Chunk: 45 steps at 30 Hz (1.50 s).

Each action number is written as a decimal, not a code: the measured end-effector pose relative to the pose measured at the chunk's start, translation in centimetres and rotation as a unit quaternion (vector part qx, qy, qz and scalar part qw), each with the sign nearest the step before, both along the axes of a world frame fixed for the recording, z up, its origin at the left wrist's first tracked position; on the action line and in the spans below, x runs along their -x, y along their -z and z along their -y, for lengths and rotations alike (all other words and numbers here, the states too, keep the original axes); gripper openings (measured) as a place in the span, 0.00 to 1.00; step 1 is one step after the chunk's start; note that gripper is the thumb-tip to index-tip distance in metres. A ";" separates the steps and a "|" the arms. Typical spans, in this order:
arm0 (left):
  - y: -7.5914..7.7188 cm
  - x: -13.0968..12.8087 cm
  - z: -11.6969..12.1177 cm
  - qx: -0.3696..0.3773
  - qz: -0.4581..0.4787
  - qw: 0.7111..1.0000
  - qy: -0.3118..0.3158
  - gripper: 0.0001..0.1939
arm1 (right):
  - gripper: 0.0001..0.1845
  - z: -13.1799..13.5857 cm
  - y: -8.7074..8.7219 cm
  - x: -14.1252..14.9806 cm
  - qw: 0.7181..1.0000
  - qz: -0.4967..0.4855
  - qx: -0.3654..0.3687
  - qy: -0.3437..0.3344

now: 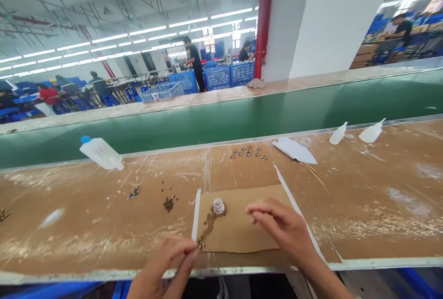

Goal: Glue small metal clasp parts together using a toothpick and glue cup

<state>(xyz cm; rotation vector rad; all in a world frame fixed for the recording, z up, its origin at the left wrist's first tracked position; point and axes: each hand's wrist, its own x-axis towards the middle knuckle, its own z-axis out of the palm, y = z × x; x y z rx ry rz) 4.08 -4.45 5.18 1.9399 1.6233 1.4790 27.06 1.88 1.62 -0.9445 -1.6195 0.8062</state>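
From my head view, my left hand [169, 262] is clamped on a small part [201, 243], thumb and finger pinching it over the cardboard's near left corner. I seem to hold it by the fingertips because it is so tiny, and this keeps most of it uncovered.

My right hand [277, 225] hangs over the right side of the cardboard [245, 236], fingers bent in toward the thumb; I cannot tell whether they meet or grip anything.

The white pot [218, 206] stands on the cardboard's left half, between my hands, probably for easy reach from either side. A brown stain [208, 226] runs from it toward my left hand; the cardboard likely shields the tabletop [104, 218].

Left of it lie a heap of brown bits [168, 204] and, farther left, a cluster of parts [134, 192], apart, perhaps so they do not mix. On the far side, more parts [248, 152] sit spaced out, probably to keep them from touching. The large bottle [102, 152] lies far left, seemingly out of my way.
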 end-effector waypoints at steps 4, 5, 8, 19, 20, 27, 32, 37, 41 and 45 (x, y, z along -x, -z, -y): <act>-0.7 0.6 -7.9 0.147 0.020 0.988 0.027 0.10 | 0.22 -7.1 0.9 -1.2 0.976 -0.106 0.093 0.163; -0.6 0.4 -10.3 0.162 0.041 0.985 0.042 0.11 | 0.24 -8.6 1.3 -1.3 0.973 -0.118 0.092 0.178; 0.2 -1.0 -17.3 0.222 0.049 0.971 0.069 0.07 | 0.28 -11.3 2.6 -1.6 0.966 -0.133 0.082 0.208; 4.1 -6.8 -32.0 0.306 -0.087 0.946 0.060 0.10 | 0.26 -12.0 4.4 -3.1 0.960 -0.104 0.043 0.257; 4.4 -7.2 -32.6 0.314 -0.093 0.943 0.061 0.11 | 0.26 -12.1 4.4 -3.1 0.959 -0.101 0.036 0.261; 5.3 -8.1 -33.8 0.349 -0.104 0.928 0.075 0.11 | 0.26 -12.4 4.2 -2.8 0.961 -0.055 0.027 0.269; 1.9 -5.4 -32.1 0.297 -0.080 0.948 0.074 0.09 | 0.23 -12.5 5.0 -2.5 0.962 0.015 -0.020 0.273; -1.3 1.6 -25.1 0.240 -0.071 0.968 0.036 0.07 | 0.21 -12.0 5.9 -2.2 0.956 0.106 -0.074 0.265; 0.2 6.7 -16.5 0.229 -0.090 0.969 -0.032 0.09 | 0.20 -11.6 6.2 -1.8 0.948 0.167 -0.103 0.251; 4.0 8.7 -9.1 0.220 -0.103 0.967 -0.075 0.08 | 0.19 -11.1 6.6 -1.1 0.945 0.200 -0.116 0.233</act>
